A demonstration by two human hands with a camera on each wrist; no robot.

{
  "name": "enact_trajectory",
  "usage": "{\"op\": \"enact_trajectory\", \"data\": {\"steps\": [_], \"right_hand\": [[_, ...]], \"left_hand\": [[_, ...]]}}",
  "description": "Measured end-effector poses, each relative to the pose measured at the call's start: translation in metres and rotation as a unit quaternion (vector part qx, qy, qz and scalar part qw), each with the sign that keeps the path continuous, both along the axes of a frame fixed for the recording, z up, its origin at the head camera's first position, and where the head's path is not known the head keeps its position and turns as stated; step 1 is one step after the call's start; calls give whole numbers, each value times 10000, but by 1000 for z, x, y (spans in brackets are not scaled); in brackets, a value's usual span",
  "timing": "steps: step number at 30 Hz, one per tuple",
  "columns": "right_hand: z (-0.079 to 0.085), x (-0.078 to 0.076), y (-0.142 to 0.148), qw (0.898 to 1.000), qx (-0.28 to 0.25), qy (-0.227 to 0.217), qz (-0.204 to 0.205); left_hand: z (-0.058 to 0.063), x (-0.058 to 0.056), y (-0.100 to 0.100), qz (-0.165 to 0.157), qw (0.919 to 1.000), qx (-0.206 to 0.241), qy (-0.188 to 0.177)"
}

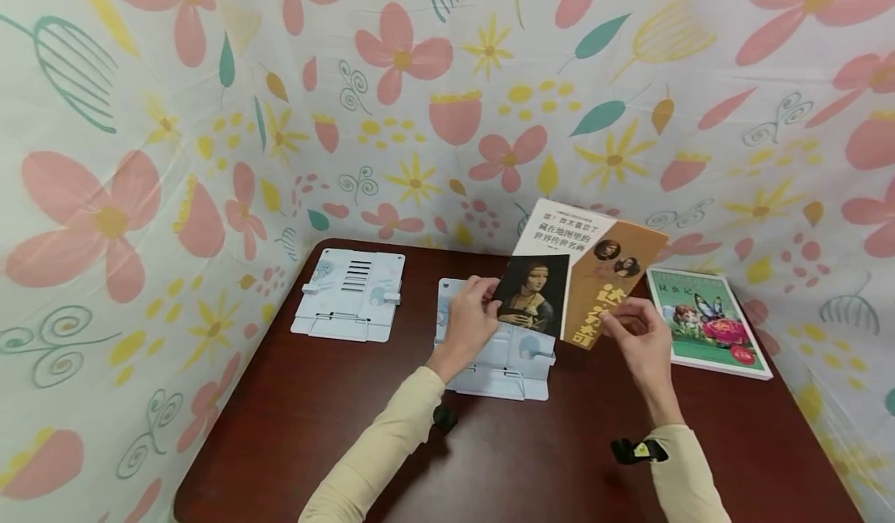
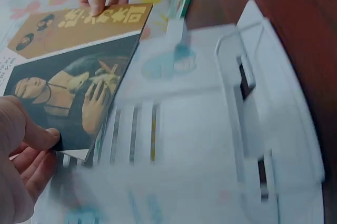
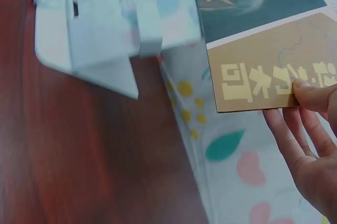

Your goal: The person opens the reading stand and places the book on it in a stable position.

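Both hands hold a book (image 1: 590, 298) with a white and brown cover and a painted portrait, tilted above a white book stand (image 1: 499, 385). My left hand (image 1: 471, 317) pinches its left edge; in the left wrist view the thumb of that hand (image 2: 21, 153) presses on the cover (image 2: 63, 89). At the lower right corner my right hand (image 1: 642, 344) pinches the book, its thumb on the brown front and its fingers behind, as the right wrist view shows at the hand (image 3: 310, 139). The stand's wire holder (image 2: 234, 76) lies below the book's lower edge.
A second white book stand (image 1: 349, 294) stands on the left of the dark brown table (image 1: 294, 430). To the right lies a green book (image 1: 716, 325) with a butterfly and flower cover. Flower-patterned cloth (image 1: 419, 119) hangs behind and along both sides.
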State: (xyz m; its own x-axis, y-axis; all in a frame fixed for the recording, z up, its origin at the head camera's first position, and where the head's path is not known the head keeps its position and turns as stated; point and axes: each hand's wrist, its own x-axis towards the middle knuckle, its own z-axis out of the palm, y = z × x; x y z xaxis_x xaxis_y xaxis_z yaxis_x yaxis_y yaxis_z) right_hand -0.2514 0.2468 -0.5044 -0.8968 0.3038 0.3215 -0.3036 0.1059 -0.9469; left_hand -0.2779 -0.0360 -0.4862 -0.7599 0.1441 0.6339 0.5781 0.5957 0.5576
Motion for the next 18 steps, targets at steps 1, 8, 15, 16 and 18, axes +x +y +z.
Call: {"op": "enact_trajectory", "data": {"steps": [1,8,15,16,18], "right_hand": [[5,0,-6,9997,229,77,8],[37,6,-47,9819,1818,397,-358],[10,-14,-52,9797,1934,443,-287],[9,-14,-53,9788,1972,484,-282],[9,-15,-55,9764,2076,530,-272]], "left_hand": [[-1,-1,-5,20,10000,93,20],[-9,0,-36,146,9987,421,-241],[-22,5,-54,362,9985,330,-250],[-23,5,-56,381,9985,334,-222],[-25,6,-59,403,9983,387,-152]]}}
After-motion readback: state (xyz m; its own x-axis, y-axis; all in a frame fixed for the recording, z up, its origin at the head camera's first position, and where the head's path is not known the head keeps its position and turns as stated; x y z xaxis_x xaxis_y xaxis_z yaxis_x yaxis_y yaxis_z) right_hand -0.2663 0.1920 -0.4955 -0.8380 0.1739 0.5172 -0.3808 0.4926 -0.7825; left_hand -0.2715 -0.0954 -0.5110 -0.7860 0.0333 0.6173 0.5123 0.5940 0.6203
